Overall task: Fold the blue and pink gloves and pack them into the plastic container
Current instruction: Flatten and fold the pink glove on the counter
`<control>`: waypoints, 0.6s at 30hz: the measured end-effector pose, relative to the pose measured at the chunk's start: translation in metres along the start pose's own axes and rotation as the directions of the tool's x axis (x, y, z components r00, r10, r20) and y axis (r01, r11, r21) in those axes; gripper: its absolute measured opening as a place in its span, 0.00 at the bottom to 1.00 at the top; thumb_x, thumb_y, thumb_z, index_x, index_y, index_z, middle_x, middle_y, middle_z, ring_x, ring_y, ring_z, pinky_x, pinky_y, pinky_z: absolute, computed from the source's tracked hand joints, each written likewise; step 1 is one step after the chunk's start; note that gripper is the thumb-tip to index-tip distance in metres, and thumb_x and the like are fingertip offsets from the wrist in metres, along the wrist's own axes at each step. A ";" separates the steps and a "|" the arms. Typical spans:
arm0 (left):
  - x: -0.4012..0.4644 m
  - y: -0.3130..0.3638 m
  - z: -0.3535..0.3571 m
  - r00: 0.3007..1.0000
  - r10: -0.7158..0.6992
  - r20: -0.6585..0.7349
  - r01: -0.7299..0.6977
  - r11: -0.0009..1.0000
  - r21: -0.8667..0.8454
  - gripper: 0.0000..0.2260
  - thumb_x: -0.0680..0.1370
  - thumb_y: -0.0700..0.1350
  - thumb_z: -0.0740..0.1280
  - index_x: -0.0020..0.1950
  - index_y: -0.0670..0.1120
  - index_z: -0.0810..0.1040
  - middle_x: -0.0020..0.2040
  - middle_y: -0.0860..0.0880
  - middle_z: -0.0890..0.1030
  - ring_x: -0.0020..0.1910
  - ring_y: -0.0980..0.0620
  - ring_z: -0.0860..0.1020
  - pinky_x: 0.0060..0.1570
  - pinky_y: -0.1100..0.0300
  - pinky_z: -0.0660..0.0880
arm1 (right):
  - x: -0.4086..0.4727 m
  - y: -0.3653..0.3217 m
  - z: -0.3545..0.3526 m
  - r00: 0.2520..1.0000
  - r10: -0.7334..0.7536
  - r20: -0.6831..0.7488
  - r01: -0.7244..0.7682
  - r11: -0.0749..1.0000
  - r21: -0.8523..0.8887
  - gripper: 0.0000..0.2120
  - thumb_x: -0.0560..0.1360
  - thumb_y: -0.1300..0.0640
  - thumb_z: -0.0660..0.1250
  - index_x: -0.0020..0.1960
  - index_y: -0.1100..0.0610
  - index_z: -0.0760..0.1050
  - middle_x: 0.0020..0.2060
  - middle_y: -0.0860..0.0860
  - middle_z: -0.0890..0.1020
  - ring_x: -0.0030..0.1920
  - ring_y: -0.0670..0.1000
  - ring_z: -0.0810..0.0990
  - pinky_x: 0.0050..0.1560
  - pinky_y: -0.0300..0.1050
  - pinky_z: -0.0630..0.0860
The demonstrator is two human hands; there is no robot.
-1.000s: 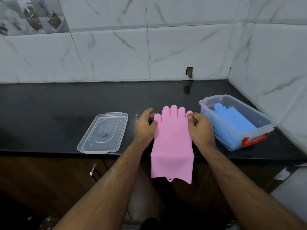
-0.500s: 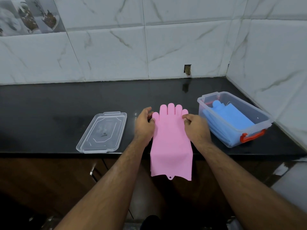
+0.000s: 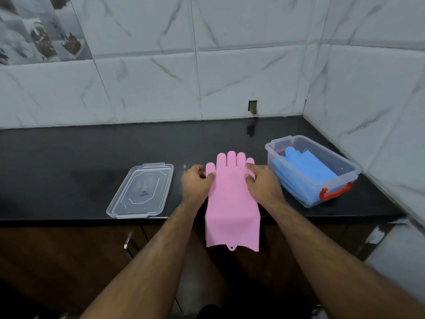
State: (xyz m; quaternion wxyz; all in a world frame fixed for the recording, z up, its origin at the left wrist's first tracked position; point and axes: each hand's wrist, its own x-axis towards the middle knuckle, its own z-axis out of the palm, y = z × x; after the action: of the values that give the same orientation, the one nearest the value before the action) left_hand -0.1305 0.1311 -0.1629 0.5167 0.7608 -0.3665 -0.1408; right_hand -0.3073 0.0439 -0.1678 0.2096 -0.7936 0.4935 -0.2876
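Note:
A pink glove (image 3: 231,203) lies flat on the black counter (image 3: 92,157), fingers pointing to the wall, its cuff hanging over the front edge. My left hand (image 3: 196,181) pinches the glove's left side near the thumb. My right hand (image 3: 262,183) presses and grips its right side by the little finger. Folded blue gloves (image 3: 305,173) lie inside the clear plastic container (image 3: 340,157) with red latches, to the right of my right hand.
The container's clear lid (image 3: 141,191) lies flat on the counter to the left of my left hand. Tiled walls close the counter at the back and right. Brown cabinet doors with a metal handle (image 3: 127,241) stand below the counter edge.
My hands stay on the pink glove at the same spots; the glove looks unmoved. Only the camera view has shifted slightly.

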 end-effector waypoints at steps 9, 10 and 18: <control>0.029 -0.007 0.000 0.993 -0.070 0.091 0.093 0.954 -0.285 0.03 0.74 0.39 0.76 0.43 0.41 0.84 0.39 0.43 0.85 0.36 0.49 0.79 0.41 0.51 0.81 | 0.024 0.002 0.007 1.000 0.023 -0.003 -0.021 0.951 0.309 0.19 0.78 0.62 0.69 0.67 0.50 0.79 0.58 0.47 0.76 0.54 0.47 0.79 0.65 0.48 0.78; 0.032 -0.008 0.000 0.995 -0.069 0.067 0.087 0.942 -0.324 0.03 0.75 0.39 0.76 0.43 0.41 0.83 0.38 0.44 0.83 0.35 0.49 0.78 0.40 0.53 0.79 | 0.028 0.001 0.010 1.000 -0.012 -0.022 0.018 0.948 0.317 0.19 0.78 0.64 0.69 0.67 0.52 0.79 0.56 0.47 0.74 0.53 0.46 0.77 0.65 0.48 0.77; 0.057 -0.009 0.010 0.982 0.014 -0.189 -0.056 0.974 -0.220 0.08 0.81 0.42 0.68 0.59 0.45 0.75 0.50 0.48 0.78 0.45 0.54 0.76 0.50 0.58 0.74 | 0.076 -0.014 0.030 0.978 -0.192 -0.078 0.201 0.971 0.128 0.27 0.79 0.60 0.68 0.77 0.56 0.69 0.68 0.56 0.70 0.64 0.55 0.74 0.71 0.53 0.69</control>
State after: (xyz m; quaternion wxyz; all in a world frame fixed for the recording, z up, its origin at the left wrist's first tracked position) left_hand -0.0937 0.0862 -0.1654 0.6338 0.7006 -0.3119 -0.1004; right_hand -0.2517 -0.0174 -0.1624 0.2174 -0.8127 0.3984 -0.3653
